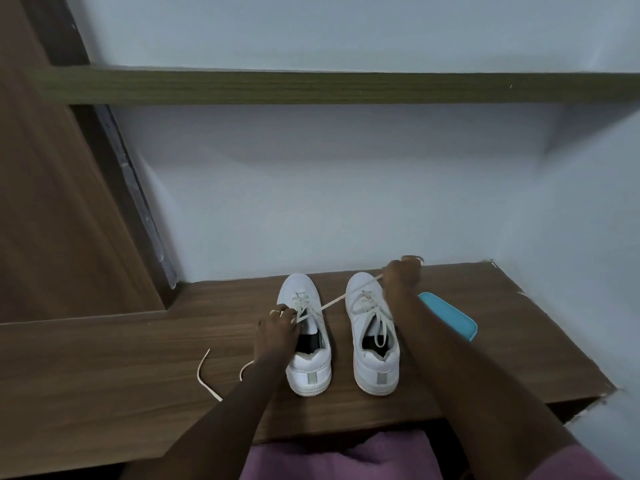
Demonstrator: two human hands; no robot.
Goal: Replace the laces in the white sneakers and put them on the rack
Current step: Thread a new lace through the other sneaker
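Two white sneakers stand side by side on a wooden desk (121,358), toes toward the wall. The left sneaker (306,344) is partly laced. My left hand (277,325) pinches at its eyelets near the tongue. A white lace (334,300) runs taut from that shoe up and right, across the right sneaker's toe, to my right hand (403,271), which grips its end near the wall. The right sneaker (372,337) is fully laced, its loose ends lying over the opening. The other end of the lace (204,374) trails on the desk to the left of my left arm.
A flat turquoise box (453,318) lies on the desk right of the shoes, partly behind my right forearm. A wooden shelf (346,86) runs along the pale wall above. A brown wooden panel (52,202) stands at the left. The desk's right end (588,372) is chipped.
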